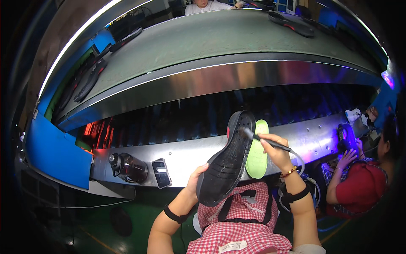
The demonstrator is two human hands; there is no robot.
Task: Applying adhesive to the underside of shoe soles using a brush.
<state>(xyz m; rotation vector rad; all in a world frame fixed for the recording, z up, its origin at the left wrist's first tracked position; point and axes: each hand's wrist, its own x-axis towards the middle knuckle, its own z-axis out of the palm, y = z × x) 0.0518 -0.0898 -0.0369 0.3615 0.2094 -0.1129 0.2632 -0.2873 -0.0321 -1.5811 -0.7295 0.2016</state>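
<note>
Left hand: thumb on the near side edge of a long black moulded shoe sole, remaining fingers hidden beneath; grip closed on it. This edge hold appears chosen to leave the recessed face turned up and unobstructed. Right hand: fingers pinched around a slim dark-handled brush, pen-fashion, presumably for fine control; its pale tip sits at the sole's holed far end, contact not confirmable. A pale flexible tube trails behind the handle.

The sole is tilted across the front of a bare-metal bench, its broad end over the lap. Just beside it lies a lime-green insole-shaped piece, likely kept within reach. A dark translucent bottle and a dark-screened phone stand left, seemingly clear of the work. Beyond: a grey-green conveyor belt.
</note>
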